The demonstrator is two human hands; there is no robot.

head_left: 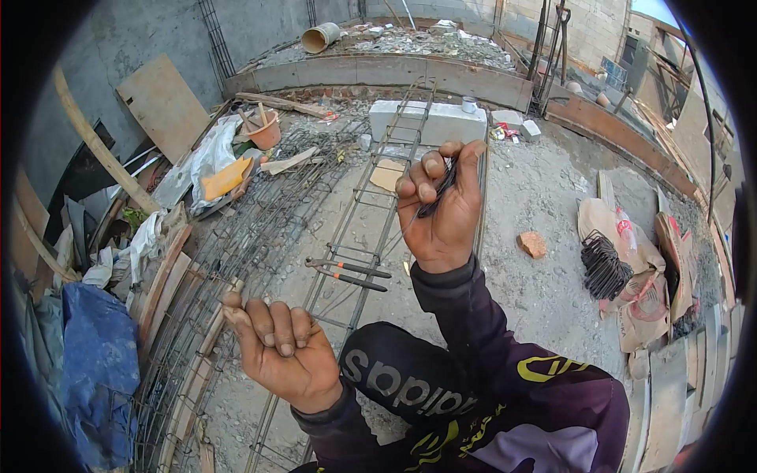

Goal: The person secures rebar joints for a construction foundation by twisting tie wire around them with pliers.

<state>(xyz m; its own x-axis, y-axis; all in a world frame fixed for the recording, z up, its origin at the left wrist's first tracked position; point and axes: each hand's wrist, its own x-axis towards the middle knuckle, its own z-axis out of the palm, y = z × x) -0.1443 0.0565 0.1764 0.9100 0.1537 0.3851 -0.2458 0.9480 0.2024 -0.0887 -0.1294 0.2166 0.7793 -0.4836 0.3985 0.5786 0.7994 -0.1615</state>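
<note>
— What is the right hand doing?

— It is raised in front of the camera with the fingers curled together, pinching a small bundle of thin dark tie wires between thumb and fingertips. The wires stick out above and below the grip.

— And the left hand?

— Lower and nearer, palm towards the camera, fingers folded into a loose fist. A thin wire seems to run out from it, but whether it grips anything I cannot tell.

— What lies under the hands?

— A long ladder-like cage of grey steel reinforcement bars, stretching away over the rough concrete floor. Across it, between the two hands, rests a pair of pincers with dark orange-tipped handles.

— Anything to the sides?

— To the left, more rusty rebar cages lie stacked beside wooden planks, with a crumpled blue tarpaulin near the edge. To the right, a heap of bent dark steel stirrups sits on brown paper cement sacks, and a reddish brick fragment lies well apart from them. At the far end of the cage stands a pale grey concrete block.
</note>
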